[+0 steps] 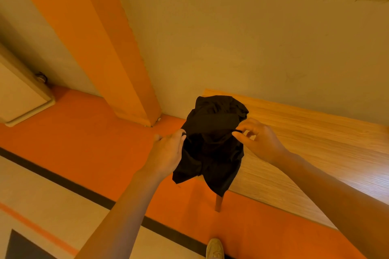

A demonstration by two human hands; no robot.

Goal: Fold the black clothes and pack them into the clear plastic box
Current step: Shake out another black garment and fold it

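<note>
Early stage, nothing folded yet as far as shown. One black garment (pixel 212 143) is held up in the air, bunched and crumpled, over the near-left corner of the wooden table (pixel 315 143); its lower part hangs past the table edge, in front of the table leg (pixel 219 203).

Left hand (pixel 168 153) grips the garment's left edge, fingertips curled onto the cloth. Right hand (pixel 256 141) pinches the right edge between thumb and forefinger, other fingers loosely curled. Looks like both hold a hem or waistband, can't tell which; type of garment also unclear.

Clear plastic box is not in view. No other black clothes visible, no folded stack on the table part that shows.

Judgement: the person is opening or shaking out the piece to find its edges. Left to do: spread it flat, likely on the table, fold it, then pack it in the box, plus any further pieces.

Around: orange floor (pixel 84 132), orange pillar (pixel 101 38) far left, a shoe (pixel 214 248) at the near edge.
</note>
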